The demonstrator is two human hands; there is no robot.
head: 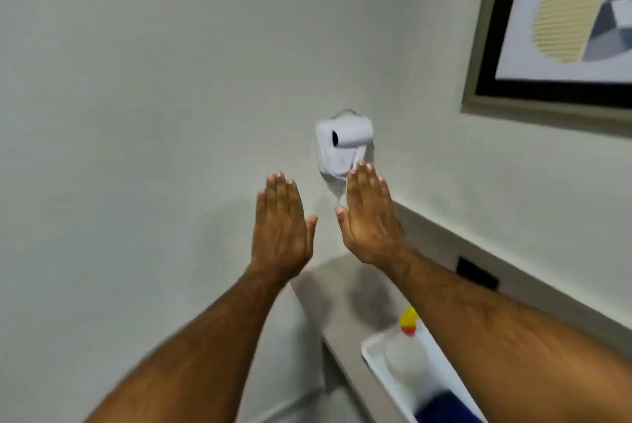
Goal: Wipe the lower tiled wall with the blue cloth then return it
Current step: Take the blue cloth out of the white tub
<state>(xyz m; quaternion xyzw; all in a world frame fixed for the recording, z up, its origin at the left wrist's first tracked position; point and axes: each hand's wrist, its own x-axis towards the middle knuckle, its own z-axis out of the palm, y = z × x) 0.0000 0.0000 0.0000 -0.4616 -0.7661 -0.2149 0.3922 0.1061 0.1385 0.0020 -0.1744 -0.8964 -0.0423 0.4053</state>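
Two bare hands are raised side by side before a pale wall, backs toward the camera, the left hand (280, 227) and the right hand (371, 217) held flat and apart from one another. The fingers (278, 188) of both are straight, pressed together and released, grasping nothing. Just above the right fingertips, a white wall-mounted holder (337, 156) carries a toilet paper roll (352, 135). At upper right hangs a framed picture (561, 22) with yellow and grey shapes inside a dark border. Below the forearms, a grey ledge (342, 286) runs along the wall at lower right, with a small dark rectangle (477, 273) set in the wall above it. On the ledge sits a white tray (371, 349) holding a blurred clear bottle (405, 357) with a yellow and red cap. The blue cloth (444, 407) shows as a dark blue patch in the tray at the bottom edge, partly hidden under the right forearm and well apart from both hands.
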